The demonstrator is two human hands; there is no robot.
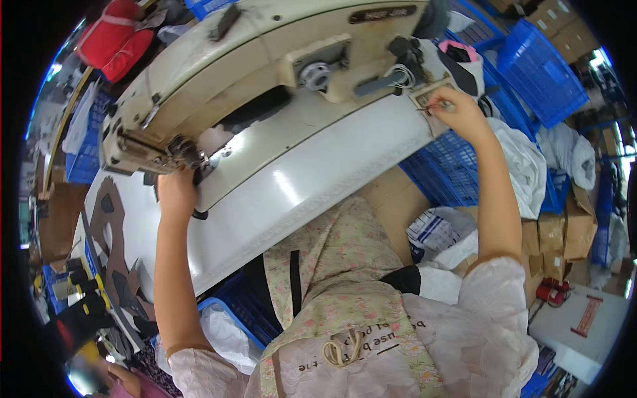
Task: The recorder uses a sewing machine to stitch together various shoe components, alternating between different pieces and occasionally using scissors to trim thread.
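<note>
My 2 hands at a cream sewing machine (pixel 265 53), seen from above: my left hand (pixel 178 192) lies under the machine's head, close by the needle end (pixel 188 152), and my right hand (pixel 463 118) is raised over the far right of the white desk (pixel 345 152). The left fingers are bent over a dark piece (pixel 200 214), but their tips are hidden, so I cannot tell whether they are clamped on it or merely rest there. The right thumb and forefinger are together, clamped on a small metal tool (pixel 439 106) above a shallow tray (pixel 424 98). For good work here, I judge that my left fingers should lie beside the needle's path, never beneath it, with light, even pressure so that the piece stays flat; the tool is best gripped near its middle, its tip turned away from my wrist. The dark piece sits at the needle end, largely covered by my hand; its visible end is rounded and nearly black, and its full outline cannot be made out. The tool appears thin and partly dark, too small to identify. At left, brown cut pieces (pixel 118 232) lie on the desk, curved in outline and matt.
</note>
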